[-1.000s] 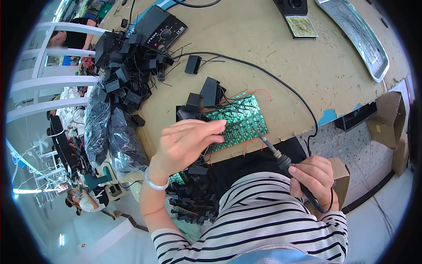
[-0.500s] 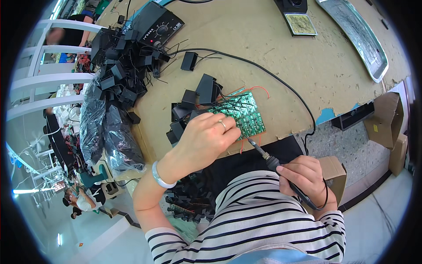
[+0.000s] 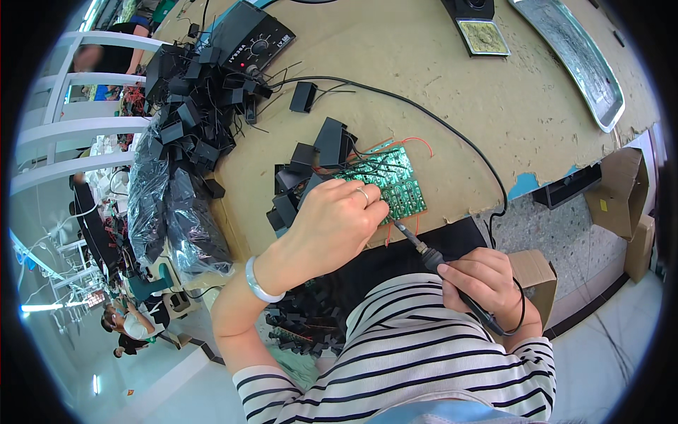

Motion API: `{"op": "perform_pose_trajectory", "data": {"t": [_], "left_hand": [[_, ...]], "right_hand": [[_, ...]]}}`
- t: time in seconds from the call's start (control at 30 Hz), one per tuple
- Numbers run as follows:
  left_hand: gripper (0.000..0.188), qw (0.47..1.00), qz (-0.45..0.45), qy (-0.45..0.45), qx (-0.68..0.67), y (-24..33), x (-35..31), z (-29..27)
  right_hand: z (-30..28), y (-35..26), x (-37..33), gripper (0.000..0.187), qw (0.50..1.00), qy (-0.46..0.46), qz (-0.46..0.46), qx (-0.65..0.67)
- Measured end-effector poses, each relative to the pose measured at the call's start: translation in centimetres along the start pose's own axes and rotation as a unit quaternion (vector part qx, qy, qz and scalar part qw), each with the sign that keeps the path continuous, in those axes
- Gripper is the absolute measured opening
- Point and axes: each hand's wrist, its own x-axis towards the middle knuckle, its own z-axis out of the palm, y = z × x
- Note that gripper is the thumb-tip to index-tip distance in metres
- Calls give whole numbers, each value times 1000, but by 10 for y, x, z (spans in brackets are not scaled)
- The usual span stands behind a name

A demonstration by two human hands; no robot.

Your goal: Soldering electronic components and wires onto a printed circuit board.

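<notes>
A green circuit board (image 3: pixel 404 192) lies near the table's front edge, with black and red wires (image 3: pixel 421 140) on it. Over its left part my left hand (image 3: pixel 337 220) is closed in a pinch, its fingertips at the board's near side; whatever they grip is hidden. My right hand (image 3: pixel 484 284) is wrapped round the handle of a soldering iron (image 3: pixel 431 258). The iron's tip points up and left to the board's near edge, close to my left fingertips; whether it touches cannot be told. Black plastic cases (image 3: pixel 330 143), several with wires leading onto the board, sit beside it.
A black soldering station (image 3: pixel 256 41) stands at the far left, its cable (image 3: pixel 452 127) arching across the table. A heap of black cases (image 3: pixel 191 116) and plastic bags (image 3: pixel 194 219) line the left side. A sponge holder (image 3: pixel 484 38) and metal tray (image 3: pixel 575 56) are far right.
My right hand and the soldering iron have shifted slightly left. My left hand has moved a little, still pinched over the board.
</notes>
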Motion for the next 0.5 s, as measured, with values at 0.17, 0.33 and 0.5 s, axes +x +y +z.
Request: {"op": "perform_pose_trajectory", "data": {"t": [0.17, 0.33, 0.5], "left_hand": [[10, 1000, -19, -13, -6, 3, 2, -1], [8, 998, -47, -29, -43, 4, 9, -3], [9, 996, -57, -28, -57, 4, 12, -3]], "right_hand": [[5, 0, -3, 26, 998, -2, -46, -42], [2, -5, -3, 24, 991, -43, -87, -92], [-7, -4, -5, 21, 995, -29, -68, -65]]}}
